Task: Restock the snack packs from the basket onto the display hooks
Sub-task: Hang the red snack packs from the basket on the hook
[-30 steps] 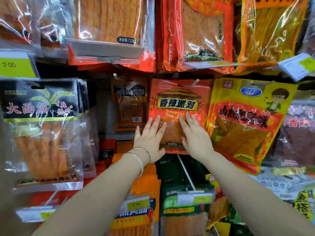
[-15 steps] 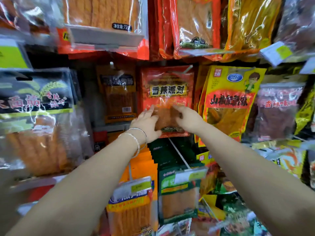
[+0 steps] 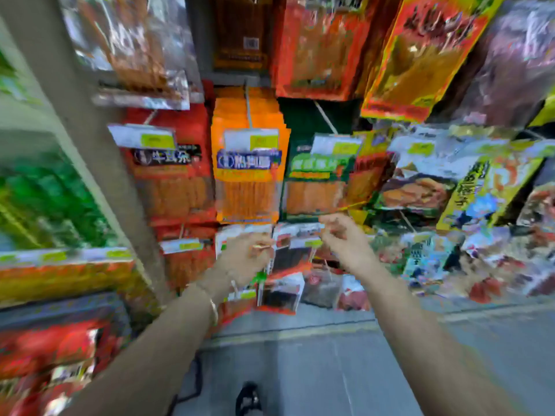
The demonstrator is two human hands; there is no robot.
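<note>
The view is blurred by motion. My left hand (image 3: 247, 256), with bracelets at the wrist, and my right hand (image 3: 344, 244) hang in the air in front of the lower hooks, fingers loosely curled and holding nothing. The red snack pack (image 3: 312, 46) hangs on its hook above both hands, apart from them. Just above my hands hang an orange pack (image 3: 249, 175) and a green pack (image 3: 315, 181), each behind a price tag. No basket is in view.
A grey shelf upright (image 3: 75, 115) runs down the left, with green and red goods beyond it. A yellow pack (image 3: 420, 61) and several mixed packs hang to the right. Grey floor (image 3: 315, 370) lies below, with a small dark object (image 3: 247, 397) on it.
Both hands have come off the red pack and dropped lower, fingers curling. The view has swung downward, so the lower hook rows and the floor now show.
</note>
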